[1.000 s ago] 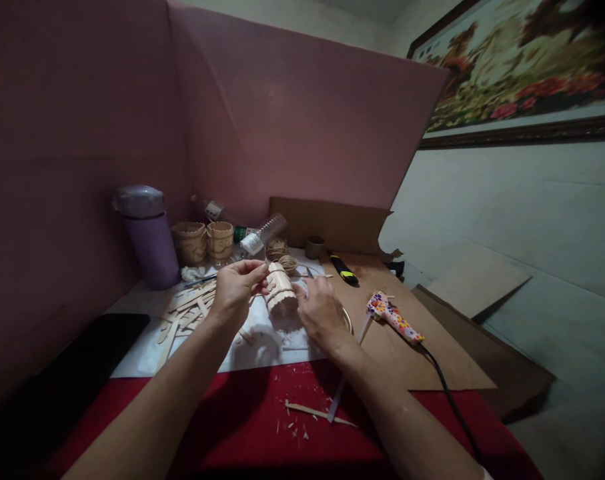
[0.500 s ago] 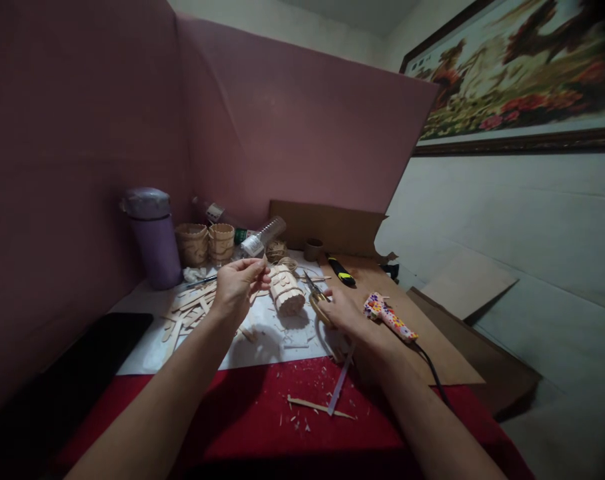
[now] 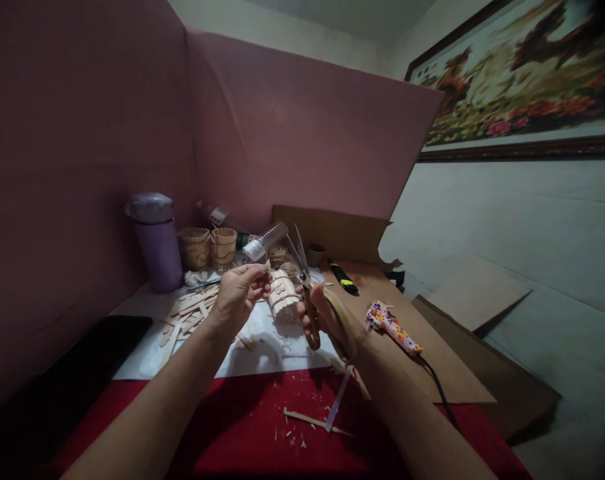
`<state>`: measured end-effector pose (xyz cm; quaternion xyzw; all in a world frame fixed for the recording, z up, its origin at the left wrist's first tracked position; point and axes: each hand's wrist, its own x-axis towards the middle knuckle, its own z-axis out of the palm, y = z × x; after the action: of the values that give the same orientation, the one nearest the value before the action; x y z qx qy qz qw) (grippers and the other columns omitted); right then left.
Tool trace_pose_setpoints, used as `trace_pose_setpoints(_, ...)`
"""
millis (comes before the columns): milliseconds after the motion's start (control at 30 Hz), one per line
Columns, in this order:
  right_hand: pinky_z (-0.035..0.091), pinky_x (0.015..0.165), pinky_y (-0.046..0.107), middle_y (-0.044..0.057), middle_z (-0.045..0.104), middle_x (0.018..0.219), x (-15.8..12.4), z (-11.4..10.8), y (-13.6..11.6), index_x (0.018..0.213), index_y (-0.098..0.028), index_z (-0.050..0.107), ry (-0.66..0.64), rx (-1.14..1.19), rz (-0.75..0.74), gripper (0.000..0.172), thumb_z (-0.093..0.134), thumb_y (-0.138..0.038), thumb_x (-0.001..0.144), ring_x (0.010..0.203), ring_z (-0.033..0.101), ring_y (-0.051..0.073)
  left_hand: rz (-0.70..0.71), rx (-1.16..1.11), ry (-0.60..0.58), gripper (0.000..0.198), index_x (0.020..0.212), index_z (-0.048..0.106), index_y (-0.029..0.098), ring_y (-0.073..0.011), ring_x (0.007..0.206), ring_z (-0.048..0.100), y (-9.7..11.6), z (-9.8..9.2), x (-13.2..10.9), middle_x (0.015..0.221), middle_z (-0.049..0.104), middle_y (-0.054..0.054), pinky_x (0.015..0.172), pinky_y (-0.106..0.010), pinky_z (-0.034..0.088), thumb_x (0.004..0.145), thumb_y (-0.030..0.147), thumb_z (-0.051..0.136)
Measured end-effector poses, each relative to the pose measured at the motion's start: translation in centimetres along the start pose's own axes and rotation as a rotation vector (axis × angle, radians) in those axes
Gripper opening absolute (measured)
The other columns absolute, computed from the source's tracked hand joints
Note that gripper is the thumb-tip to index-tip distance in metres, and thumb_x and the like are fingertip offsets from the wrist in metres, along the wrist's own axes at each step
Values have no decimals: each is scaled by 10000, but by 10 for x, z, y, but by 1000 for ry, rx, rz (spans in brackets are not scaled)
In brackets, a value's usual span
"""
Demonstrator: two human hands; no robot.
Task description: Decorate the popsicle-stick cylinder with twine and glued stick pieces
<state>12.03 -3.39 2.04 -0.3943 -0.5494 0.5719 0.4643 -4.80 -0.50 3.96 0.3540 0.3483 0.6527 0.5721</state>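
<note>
My left hand [image 3: 243, 288] is closed in a pinch around a small piece of wood [image 3: 268, 265], of which only the tip shows above the fingers. My right hand [image 3: 325, 313] grips a pair of scissors [image 3: 306, 280] by its gold-coloured handles, and the blades point up and stand apart. Between the hands, a wooden-stick cup [image 3: 283, 293] with a heart on its side and twine round it lies on white paper [image 3: 262, 353]. Part of this cup is hidden behind the right fingers. Flat wooden sticks [image 3: 192, 317] are heaped left of my left hand.
At the back left stand a purple bottle [image 3: 157, 247] and two wooden cups [image 3: 223, 245], near a clear plastic bottle [image 3: 266, 241]. A utility knife [image 3: 344, 277] and a flowered glue gun [image 3: 393, 327] lie on brown cardboard [image 3: 432, 373] at right. A glue stick [image 3: 338, 400] rests in front.
My right hand has lifted the scissors off the paper and turned them upright with the blades spread. My left hand keeps its pinch near the same spot.
</note>
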Motion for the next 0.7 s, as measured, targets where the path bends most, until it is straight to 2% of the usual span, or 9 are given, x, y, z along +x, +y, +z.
trace_pose_setpoints(133,336,365,178,-45,496,703,-9,5,17,993,-219,486,-96,-46,-16,796,528,-909,599,463,394,65,-14,-2,10,252,627,614,99,-92,445,515,0,0,-2,556,609,-24,417,-208,367,500,227,792)
trace_pose_setpoints(300,293,400,197,-51,430,683,-19,10,22,1008,-221,490,-177,-117,-68,794,498,-913,617,495,340,77,-25,12,-62,245,636,631,108,-93,475,519,-3,0,-6,569,608,-15,443,-212,374,534,258,796)
trace_pose_setpoints(500,260,423,222,-47,423,691,-21,11,22,1004,-231,482,-198,-120,-66,817,474,-935,590,505,304,86,-39,34,-67,245,631,627,112,-86,474,508,-4,4,-9,546,592,-6,468,-210,373,537,253,803)
trace_pose_setpoints(700,271,439,217,-48,425,673,-21,12,24,995,-216,476,-179,-133,-104,702,481,-859,714,510,317,89,-30,16,-57,264,635,635,103,-87,487,513,-4,8,-12,548,592,-8,468,-207,380,505,246,815)
